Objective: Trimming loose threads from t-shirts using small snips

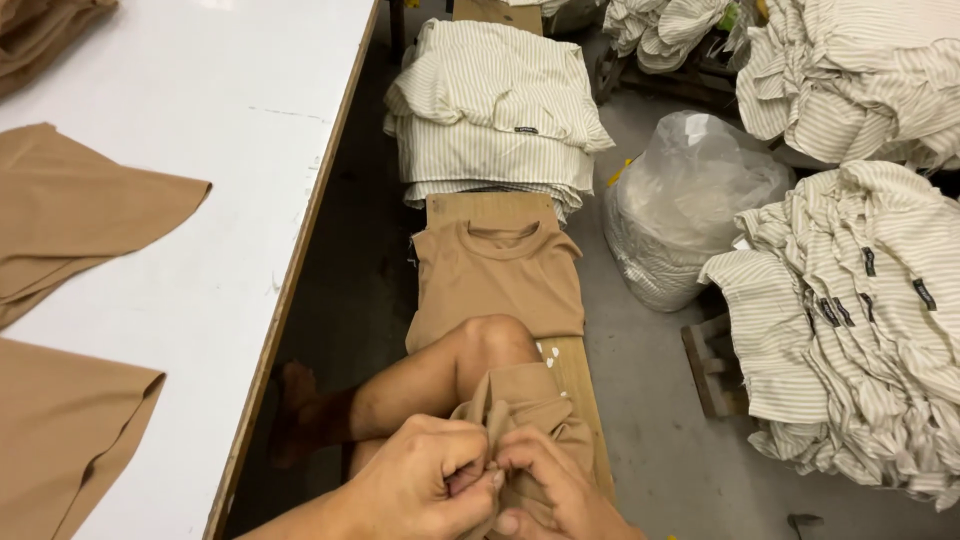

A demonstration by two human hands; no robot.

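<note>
wooden bench (580,372) holds tan shirt (497,282), beside white table (230,120).

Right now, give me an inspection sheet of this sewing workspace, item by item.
Surface: narrow wooden bench; white worktable to the left.
Job's things: bunched tan knit fabric piece on the lap; folded tan T-shirt on the bench beyond the knee.
Clutter: stack of folded cream striped shirts at the bench's far end; tan fabric pieces on the table.
Grippers: left hand and right hand both pinch the tan fabric, fingertips meeting.
Cables: nothing seen.
Surroundings: clear plastic bag on the grey floor; heaps of striped shirts on the right.
</note>
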